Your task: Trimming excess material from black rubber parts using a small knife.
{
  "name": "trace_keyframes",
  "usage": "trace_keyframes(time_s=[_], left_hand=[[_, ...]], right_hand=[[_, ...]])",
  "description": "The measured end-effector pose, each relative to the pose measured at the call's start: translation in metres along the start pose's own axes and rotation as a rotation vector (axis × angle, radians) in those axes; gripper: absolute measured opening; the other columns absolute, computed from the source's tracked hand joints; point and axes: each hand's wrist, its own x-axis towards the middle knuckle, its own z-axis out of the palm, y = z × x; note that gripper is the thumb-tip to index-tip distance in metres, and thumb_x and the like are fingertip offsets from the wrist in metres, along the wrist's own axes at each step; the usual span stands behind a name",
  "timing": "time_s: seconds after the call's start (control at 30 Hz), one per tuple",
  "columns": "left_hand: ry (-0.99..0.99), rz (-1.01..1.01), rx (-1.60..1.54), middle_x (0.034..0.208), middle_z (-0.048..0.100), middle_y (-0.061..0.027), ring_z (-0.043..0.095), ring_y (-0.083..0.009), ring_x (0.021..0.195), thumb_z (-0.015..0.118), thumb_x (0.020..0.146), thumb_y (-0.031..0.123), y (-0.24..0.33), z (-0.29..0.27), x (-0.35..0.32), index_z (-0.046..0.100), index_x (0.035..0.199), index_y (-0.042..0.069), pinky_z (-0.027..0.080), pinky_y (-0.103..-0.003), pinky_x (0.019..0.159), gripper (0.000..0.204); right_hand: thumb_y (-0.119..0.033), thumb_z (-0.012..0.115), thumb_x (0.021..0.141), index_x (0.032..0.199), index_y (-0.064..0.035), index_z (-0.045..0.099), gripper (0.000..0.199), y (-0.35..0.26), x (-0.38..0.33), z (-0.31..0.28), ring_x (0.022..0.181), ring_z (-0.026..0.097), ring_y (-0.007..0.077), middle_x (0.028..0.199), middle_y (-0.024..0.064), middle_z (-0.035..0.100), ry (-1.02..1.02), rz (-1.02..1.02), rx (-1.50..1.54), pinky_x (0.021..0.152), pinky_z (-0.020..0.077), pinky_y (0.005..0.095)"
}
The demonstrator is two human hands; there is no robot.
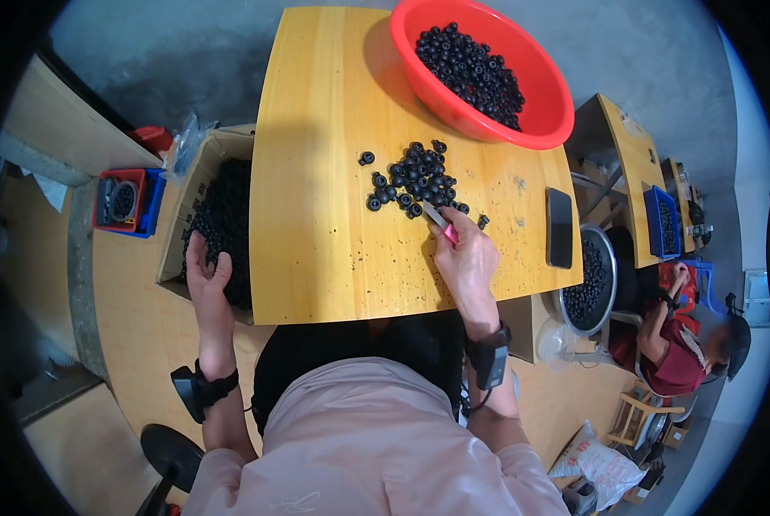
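The right hand pinches a small pink-handled blade, its tip at the loose pile of black rings on the yellow table. The left hand, fingers spread, rests in the cardboard box of rings. Judging by the half-full red basin, much work remains.

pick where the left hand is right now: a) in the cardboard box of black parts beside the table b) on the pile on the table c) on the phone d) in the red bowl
a: the left hand reaches down into the cardboard box of small black parts left of the yellow table, while the right hand holds a pink-handled tool at the pile of black parts on the tabletop.
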Motion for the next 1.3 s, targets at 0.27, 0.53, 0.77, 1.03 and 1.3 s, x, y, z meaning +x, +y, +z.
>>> trace_keyframes(time_s=[0.27, 0.53, 0.77, 1.03, 1.3], left_hand=[[-0.455, 0.09, -0.302, 0.109, 0.055, -0.0072, 0.05, -0.015, 0.102, 0.063, 0.079, 0.015, 0.049, 0.05, -0.042, 0.05, 0.113, -0.001, 0.036, -0.027, 0.091, 0.039], [-0.701, -0.023, -0.333, 0.089, 0.059, -0.0051, 0.054, -0.0104, 0.083, 0.064, 0.077, 0.008, 0.066, 0.077, -0.085, 0.057, 0.1, -0.002, 0.04, -0.022, 0.079, 0.026], [-0.886, -0.132, -0.372, 0.082, 0.056, -0.0015, 0.052, -0.0076, 0.078, 0.062, 0.081, 0.007, 0.073, 0.089, -0.099, 0.057, 0.095, -0.001, 0.041, -0.021, 0.073, 0.018], [-1.181, -0.455, -0.622, 0.08, 0.056, -0.0045, 0.052, -0.0092, 0.072, 0.062, 0.082, 0.02, 0.084, 0.099, -0.118, 0.055, 0.092, -0.003, 0.042, -0.022, 0.065, 0.026], [-1.281, -0.518, -0.772, 0.077, 0.055, -0.0057, 0.05, -0.0113, 0.068, 0.063, 0.08, 0.029, 0.085, 0.102, -0.131, 0.055, 0.089, -0.003, 0.039, -0.024, 0.062, 0.034]], right_hand=[[-0.019, 0.064, 0.072, 0.091, -0.0078, 0.063, 0.022, -0.009, 0.005, -0.005, 0.068, 0.061, 0.0302, 0.074, 0.0129, 0.063, -0.028, 0.074, 0.092, 0.057, 0.0474, 0.0375], [-0.017, 0.066, 0.071, 0.086, -0.0051, 0.061, 0.02, -0.006, 0.005, 0.007, 0.059, 0.06, 0.0253, 0.067, 0.0117, 0.061, -0.021, -0.075, 0.063, 0.053, 0.0457, 0.0352], [-0.001, 0.068, 0.07, 0.088, -0.0022, 0.062, 0.019, -0.03, -0.046, -0.071, 0.053, 0.045, 0.0081, 0.061, 0.0053, 0.053, -0.383, -0.091, 0.851, 0.05, 0.0385, 0.0212], [0.013, 0.055, 0.062, 0.091, -0.0019, 0.062, 0.033, -0.033, -0.069, -0.096, 0.058, 0.056, 0.0086, 0.069, 0.0043, 0.06, -0.304, -0.317, 0.947, 0.053, 0.0425, 0.0207], [0.013, 0.058, 0.059, 0.086, -0.0002, 0.061, 0.03, -0.032, -0.074, -0.107, 0.055, 0.056, 0.0096, 0.063, 0.0045, 0.058, -0.254, -0.365, 1.014, 0.051, 0.0428, 0.0209]])
